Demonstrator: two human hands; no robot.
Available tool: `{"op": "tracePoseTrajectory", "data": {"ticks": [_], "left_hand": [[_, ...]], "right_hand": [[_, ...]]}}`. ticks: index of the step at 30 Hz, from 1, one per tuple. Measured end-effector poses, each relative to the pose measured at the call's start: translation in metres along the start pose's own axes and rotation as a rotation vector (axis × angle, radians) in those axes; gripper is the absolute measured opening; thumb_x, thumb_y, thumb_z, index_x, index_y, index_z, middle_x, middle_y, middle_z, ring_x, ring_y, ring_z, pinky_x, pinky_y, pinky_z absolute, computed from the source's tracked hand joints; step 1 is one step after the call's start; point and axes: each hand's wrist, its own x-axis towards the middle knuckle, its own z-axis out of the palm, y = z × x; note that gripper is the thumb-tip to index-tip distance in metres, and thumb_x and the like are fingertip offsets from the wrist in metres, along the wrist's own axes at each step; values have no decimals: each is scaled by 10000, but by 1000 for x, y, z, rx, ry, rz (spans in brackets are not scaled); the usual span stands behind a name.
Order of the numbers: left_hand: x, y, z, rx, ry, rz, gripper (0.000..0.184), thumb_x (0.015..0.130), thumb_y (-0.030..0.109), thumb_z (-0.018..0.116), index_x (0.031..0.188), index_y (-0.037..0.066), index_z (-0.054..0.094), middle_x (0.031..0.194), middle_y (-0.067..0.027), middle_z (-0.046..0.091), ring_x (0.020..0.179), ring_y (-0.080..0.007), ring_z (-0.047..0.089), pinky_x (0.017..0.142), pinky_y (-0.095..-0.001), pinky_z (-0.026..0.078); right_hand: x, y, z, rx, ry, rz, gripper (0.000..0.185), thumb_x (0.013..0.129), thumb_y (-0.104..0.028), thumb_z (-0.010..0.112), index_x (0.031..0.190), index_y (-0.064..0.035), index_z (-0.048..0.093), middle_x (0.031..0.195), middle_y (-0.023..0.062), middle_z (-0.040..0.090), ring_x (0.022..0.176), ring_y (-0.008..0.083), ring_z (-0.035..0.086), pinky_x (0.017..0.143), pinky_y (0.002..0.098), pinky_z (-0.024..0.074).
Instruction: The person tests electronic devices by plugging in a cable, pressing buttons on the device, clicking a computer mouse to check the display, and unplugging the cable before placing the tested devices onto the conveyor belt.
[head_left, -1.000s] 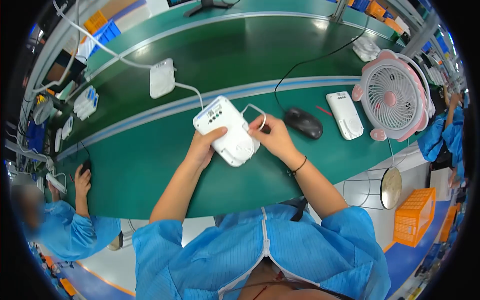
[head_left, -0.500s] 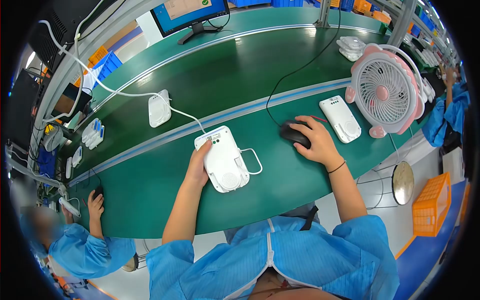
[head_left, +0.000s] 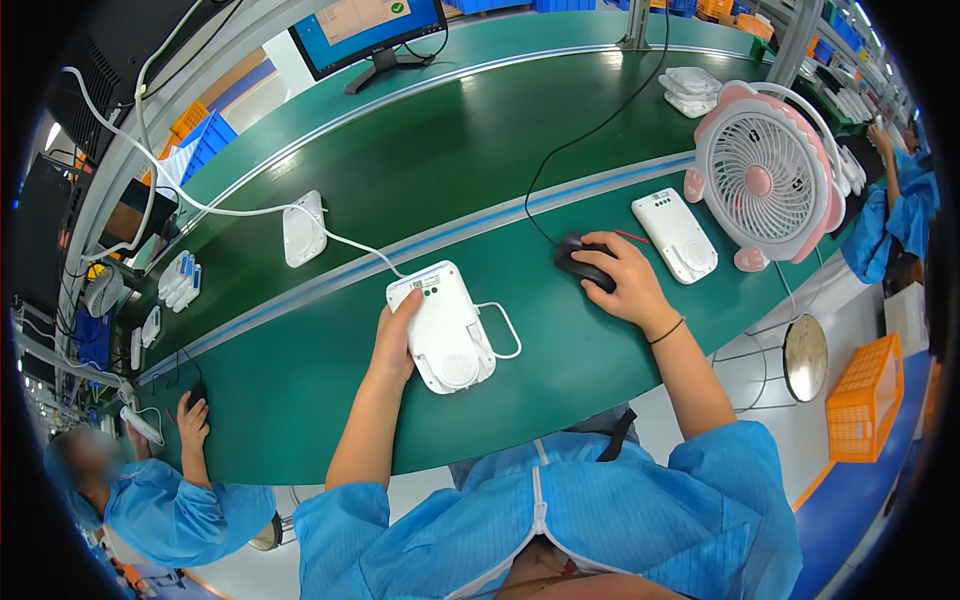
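Note:
My left hand is closed on the left edge of a white handheld device, its thumb lying on the upper back face. The device shows a round speaker grille, small dark dots, a label and a white loop at its right side. A white cable runs to its top end. My right hand is wrapped over a black computer mouse on the green table. Just right of that hand lies a similar white device, with a thin red item beside it.
A pink and white fan stands at the right. Another white device lies on the dark green strip beyond the rail. A monitor stands at the back. To the left, a co-worker has a hand on a mouse. White stacked parts sit back right.
The whole view has shifted slightly, so most things appear a little farther left. Both hands keep their hold on the device and the mouse.

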Motion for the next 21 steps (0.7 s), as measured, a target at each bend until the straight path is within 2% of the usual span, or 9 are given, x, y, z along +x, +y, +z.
{"op": "tracePoseTrajectory", "data": {"ticks": [21], "left_hand": [[0, 0, 2, 10, -15, 10, 520, 891, 319, 648, 1240, -43, 517, 1135, -161, 643, 1017, -235, 651, 887, -345, 520]], "right_hand": [[2, 0, 1, 9, -27, 24, 400, 699, -123, 727, 1093, -113, 663, 1206, 81, 579, 1091, 299, 575, 930, 407, 463]]}}
